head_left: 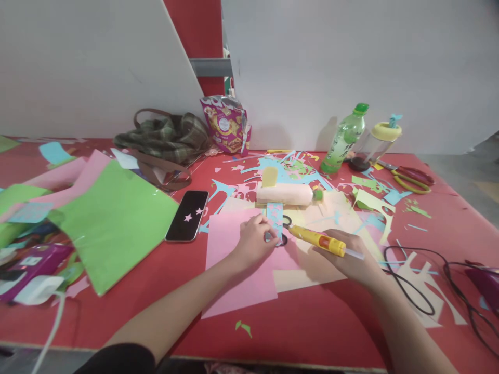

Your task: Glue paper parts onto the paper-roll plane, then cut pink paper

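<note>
My right hand (349,254) grips a yellow hot glue gun (315,238), its nozzle pointing left and a clear glue stick poking out of its rear. My left hand (255,240) pinches the lower part of a light blue paper strip (274,214) dotted with pink stars. The nozzle is close to the strip's right side, beside two black rings partly hidden there. Just beyond lies a bottle wrapped in pale paper (286,194), on its side, its green cap to the right and a yellow paper tab on top. Under my hands is a pink sheet (239,283).
A phone (187,215) with two pink stars on it lies left, near a green sheet (113,223). Behind stand a snack bag (226,124), green drink bottle (345,137) and lidded cup (376,148). Scissors (411,176), paper scraps and a black cable (421,249) lie right.
</note>
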Motion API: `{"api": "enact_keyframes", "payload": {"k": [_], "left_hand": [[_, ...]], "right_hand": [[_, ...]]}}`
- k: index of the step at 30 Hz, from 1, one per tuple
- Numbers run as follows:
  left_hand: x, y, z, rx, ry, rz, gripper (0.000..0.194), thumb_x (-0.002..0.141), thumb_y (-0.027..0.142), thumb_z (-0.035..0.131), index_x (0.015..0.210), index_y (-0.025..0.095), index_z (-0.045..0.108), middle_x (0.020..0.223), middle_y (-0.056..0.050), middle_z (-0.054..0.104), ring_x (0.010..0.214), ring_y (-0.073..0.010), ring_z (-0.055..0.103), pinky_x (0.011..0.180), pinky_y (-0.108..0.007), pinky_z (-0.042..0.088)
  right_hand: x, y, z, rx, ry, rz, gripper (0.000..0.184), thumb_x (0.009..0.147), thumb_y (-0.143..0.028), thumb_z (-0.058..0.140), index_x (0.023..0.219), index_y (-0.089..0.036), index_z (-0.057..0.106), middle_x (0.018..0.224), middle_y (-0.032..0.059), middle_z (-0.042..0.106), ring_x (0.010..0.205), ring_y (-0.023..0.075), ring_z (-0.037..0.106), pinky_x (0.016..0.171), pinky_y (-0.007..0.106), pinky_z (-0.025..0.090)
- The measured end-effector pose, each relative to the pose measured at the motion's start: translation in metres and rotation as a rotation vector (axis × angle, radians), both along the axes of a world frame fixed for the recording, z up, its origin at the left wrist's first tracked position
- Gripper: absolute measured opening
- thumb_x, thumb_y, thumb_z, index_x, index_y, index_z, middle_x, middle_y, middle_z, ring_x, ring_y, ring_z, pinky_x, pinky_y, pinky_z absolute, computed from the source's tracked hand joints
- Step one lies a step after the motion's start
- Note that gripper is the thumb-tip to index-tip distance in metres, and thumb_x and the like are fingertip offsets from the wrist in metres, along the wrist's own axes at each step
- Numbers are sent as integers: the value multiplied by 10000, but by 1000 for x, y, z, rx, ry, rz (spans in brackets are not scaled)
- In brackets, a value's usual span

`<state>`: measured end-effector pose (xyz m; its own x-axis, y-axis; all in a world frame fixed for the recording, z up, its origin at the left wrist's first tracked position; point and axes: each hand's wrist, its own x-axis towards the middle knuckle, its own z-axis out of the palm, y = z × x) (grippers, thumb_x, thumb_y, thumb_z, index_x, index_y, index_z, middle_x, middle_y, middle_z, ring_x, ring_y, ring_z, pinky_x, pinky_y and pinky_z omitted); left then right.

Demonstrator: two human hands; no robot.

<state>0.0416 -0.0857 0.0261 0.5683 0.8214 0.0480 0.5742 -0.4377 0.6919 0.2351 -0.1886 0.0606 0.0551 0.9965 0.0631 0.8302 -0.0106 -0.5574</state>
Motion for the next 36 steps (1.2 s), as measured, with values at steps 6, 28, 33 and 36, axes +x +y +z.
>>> {"api": "enact_keyframes", "payload": {"k": [6,28,33,36], "left_hand": [[-1,1,4,54,34,23,69,682,224,511,705,204,573,807,-2,475,824,-166,468,792,-371,332],[-24,-19,10,344,252,-304,458,562,130,429,1001,256,468,926,-57,372,886,-229,351,765,-413,240],[-25,-20,9,343,267,-303,465,572,129,428,1019,253,454,916,-58,380,875,-224,358,767,-411,249],[-27,-21,10,344,269,-306,469,573,129,429,1026,246,456,928,-62,388,889,-227,368,773,-415,251]], "right_hand": [[0,-1,0,3,-13,-9,129,731,-322,502,705,-195,508,616,4,551,514,128,513,465,221,377],[3,-2,-6,-16,31,-55,116,732,-309,494,682,-206,514,607,-9,550,527,139,515,463,240,380],[2,-1,-4,-12,22,-71,116,731,-298,496,666,-204,509,572,-19,530,503,130,507,451,229,374],[3,1,-4,9,11,-89,97,718,-291,513,684,-200,523,579,-18,548,508,127,517,452,219,379]]}}
